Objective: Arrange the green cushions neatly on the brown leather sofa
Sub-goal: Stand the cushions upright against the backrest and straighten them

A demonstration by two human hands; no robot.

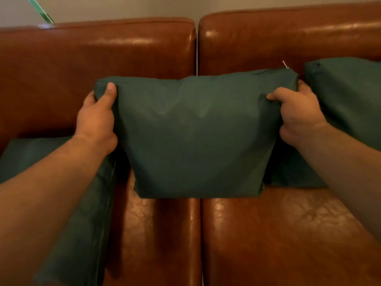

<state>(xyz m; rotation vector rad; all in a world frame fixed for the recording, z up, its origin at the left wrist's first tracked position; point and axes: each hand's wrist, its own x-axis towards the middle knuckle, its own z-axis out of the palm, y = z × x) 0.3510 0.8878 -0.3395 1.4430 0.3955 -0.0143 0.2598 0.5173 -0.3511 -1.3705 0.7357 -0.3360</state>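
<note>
A dark green cushion [195,133] stands upright in the middle of the brown leather sofa [278,234], over the seam between the two seats. My left hand [97,118] grips its upper left corner, thumb on the front. My right hand [296,112] grips its upper right corner. A second green cushion [348,98] leans against the backrest at the right. A third green cushion [82,213] lies flat on the left seat, partly under my left forearm.
The sofa's two back pads [123,50] rise behind the cushions, with a pale wall above. A green rod-like object [40,10] sticks up at the top left. Bare leather seat shows in the foreground at the right.
</note>
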